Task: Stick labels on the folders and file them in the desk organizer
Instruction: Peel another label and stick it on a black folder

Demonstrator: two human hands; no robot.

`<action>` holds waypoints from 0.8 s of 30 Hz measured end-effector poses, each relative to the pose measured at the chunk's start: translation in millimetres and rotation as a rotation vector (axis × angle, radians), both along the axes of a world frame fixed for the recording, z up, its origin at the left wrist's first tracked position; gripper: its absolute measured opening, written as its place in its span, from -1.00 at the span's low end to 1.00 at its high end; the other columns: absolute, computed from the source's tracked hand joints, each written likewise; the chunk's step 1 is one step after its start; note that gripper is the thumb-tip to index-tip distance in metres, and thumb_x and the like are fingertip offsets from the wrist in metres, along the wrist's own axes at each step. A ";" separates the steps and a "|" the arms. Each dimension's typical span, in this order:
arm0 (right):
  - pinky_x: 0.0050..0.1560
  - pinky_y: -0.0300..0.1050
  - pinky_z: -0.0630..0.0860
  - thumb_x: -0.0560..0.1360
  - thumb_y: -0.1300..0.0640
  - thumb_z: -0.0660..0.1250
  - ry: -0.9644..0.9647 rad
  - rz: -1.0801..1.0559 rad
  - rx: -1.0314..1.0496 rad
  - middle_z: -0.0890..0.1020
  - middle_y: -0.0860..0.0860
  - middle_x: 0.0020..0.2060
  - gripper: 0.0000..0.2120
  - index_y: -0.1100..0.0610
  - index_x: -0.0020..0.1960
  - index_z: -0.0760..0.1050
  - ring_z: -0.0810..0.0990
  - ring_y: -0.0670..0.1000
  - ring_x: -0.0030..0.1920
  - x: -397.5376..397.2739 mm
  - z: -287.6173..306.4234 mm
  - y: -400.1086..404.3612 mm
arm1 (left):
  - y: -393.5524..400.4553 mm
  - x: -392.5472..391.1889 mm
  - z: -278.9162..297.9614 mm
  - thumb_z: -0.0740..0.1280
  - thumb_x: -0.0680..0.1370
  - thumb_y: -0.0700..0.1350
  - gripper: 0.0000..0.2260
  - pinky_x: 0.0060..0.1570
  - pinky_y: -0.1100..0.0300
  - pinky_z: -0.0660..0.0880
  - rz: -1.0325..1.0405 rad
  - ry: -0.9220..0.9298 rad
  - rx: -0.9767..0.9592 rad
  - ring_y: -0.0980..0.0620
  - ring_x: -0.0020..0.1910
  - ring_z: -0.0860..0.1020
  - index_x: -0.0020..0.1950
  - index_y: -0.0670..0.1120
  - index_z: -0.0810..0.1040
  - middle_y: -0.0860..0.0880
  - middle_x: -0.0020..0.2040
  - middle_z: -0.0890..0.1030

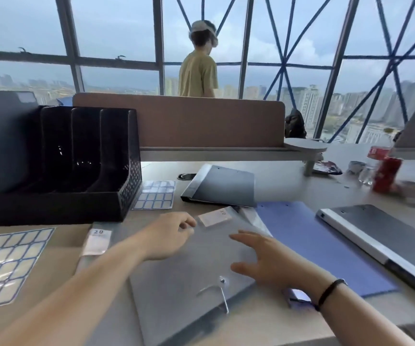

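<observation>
Left hand: the left hand (169,236) is in the lower middle of the frame, above the far edge of the grey folder. Its fingers are curled a little, near a pale label; because of blur I cannot tell if they pinch anything.
Right hand: the right hand (268,260) is right of centre, with fingers spread and straight over the grey folder, gripping nothing. A dark band is on the wrist.
Grey folder: the grey folder (181,290) lies flat in the lower centre of the frame, under both hands. A metal clip shows near its close edge.
Pale label: a pale label (213,218) marked "20" lies at the far edge of the grey folder, just beside the left fingertips.
Second tag: another strip (96,242) marked "20" lies to the left of the folder.
Desk organizer: the black desk organizer (76,166) stands upright in the left part of the frame, with several slots.
Label sheets: one label sheet (9,263) lies at the lower left; a second label sheet (155,194) lies just right of the organizer.
Other folders: a dark grey folder (223,187) lies in the centre, a purple folder (321,240) lies partly under the grey one, and another grey folder (386,243) lies at the right.
Background: a person (199,68) in a yellow-green shirt stands behind the brown divider (189,121), before the windows.
Right edge: a red bottle (386,171) stands on the desk (288,171).
</observation>
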State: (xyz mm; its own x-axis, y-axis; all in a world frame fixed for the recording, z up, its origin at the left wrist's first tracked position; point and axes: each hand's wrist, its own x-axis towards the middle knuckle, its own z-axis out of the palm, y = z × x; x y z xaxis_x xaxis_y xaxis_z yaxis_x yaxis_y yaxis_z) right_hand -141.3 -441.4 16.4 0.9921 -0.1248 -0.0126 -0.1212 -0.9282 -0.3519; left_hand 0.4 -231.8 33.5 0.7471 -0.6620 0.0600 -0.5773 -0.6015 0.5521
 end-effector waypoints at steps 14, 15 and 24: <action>0.53 -0.09 0.14 0.51 -0.22 0.35 -0.047 -0.325 -0.047 0.22 -0.14 0.57 -0.26 -0.13 0.59 0.12 0.16 -0.10 0.56 -67.0 -14.9 -113.5 | -156.4 -31.4 -2.7 0.30 0.57 -0.05 -0.80 0.09 0.17 0.53 -0.187 0.039 -0.022 0.04 0.04 0.59 0.17 0.03 0.58 0.12 -0.02 0.60; 0.53 -0.05 0.15 0.51 -0.23 0.34 -0.060 -0.373 -0.100 0.24 -0.12 0.56 -0.27 -0.13 0.59 0.13 0.17 -0.08 0.56 -71.9 -16.0 -126.0 | -169.6 -36.9 -3.0 0.31 0.56 -0.03 -0.78 0.11 0.18 0.51 -0.213 0.040 -0.015 0.04 0.05 0.58 0.20 0.03 0.58 0.10 0.03 0.61; 0.50 0.19 0.17 0.53 -0.23 0.25 0.057 -0.748 -0.225 0.29 0.01 0.54 -0.28 -0.03 0.59 0.12 0.21 0.04 0.56 -116.7 -28.5 -228.9 | -282.3 -90.8 -8.8 0.33 0.60 -0.03 -0.64 0.14 0.18 0.43 -0.315 0.309 -0.095 -0.01 0.14 0.53 0.38 -0.07 0.47 -0.05 0.23 0.55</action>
